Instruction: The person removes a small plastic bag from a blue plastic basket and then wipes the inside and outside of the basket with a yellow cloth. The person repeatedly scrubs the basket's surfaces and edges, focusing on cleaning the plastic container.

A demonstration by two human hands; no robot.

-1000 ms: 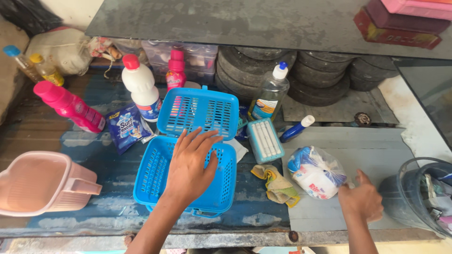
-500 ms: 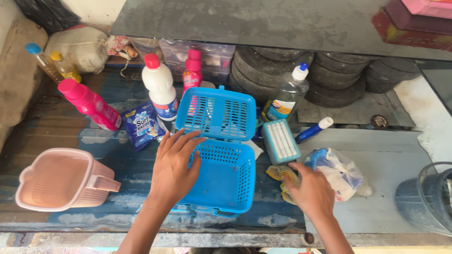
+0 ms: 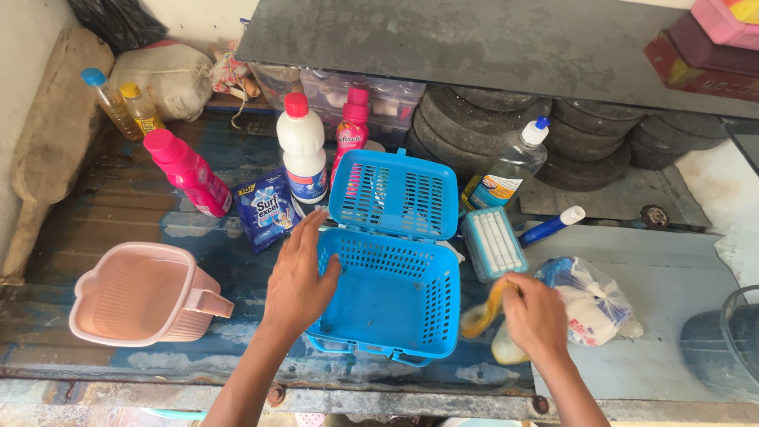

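On a worn blue table [image 3: 118, 205], a person's left hand [image 3: 299, 277] rests with fingers spread on the near left rim of an open blue plastic basket [image 3: 391, 296], its perforated lid [image 3: 395, 194] tipped up behind it. Just right of the basket, the right hand [image 3: 536, 316] is pinched around a crumpled yellow cloth [image 3: 480, 315], which hangs from the fingers and touches the table beside the basket's right wall.

Beyond the right hand lies a pale blue scrubbing brush [image 3: 494, 241], bristles up, with a dark blue bottle with a white cap [image 3: 553, 225] lying just past it. A knotted clear plastic bag [image 3: 593, 300] holding white and blue items sits to the right of the hand, close against it.

Behind the basket stand a white bottle with a red cap [image 3: 303, 154], a slim pink bottle [image 3: 352, 134] and a clear bottle with a blue-and-white cap [image 3: 506, 170]. A blue detergent sachet [image 3: 265, 209] leans near the white bottle, and a bright pink bottle [image 3: 186, 170] lies tilted further left. At the far left corner stand 2 bottles of yellow liquid [image 3: 126, 107]. A pink plastic jug-shaped basket [image 3: 138, 296] lies on its side, well left of the left hand. Stacked black tyres [image 3: 569, 134] fill the space under a grey shelf [image 3: 474, 47].
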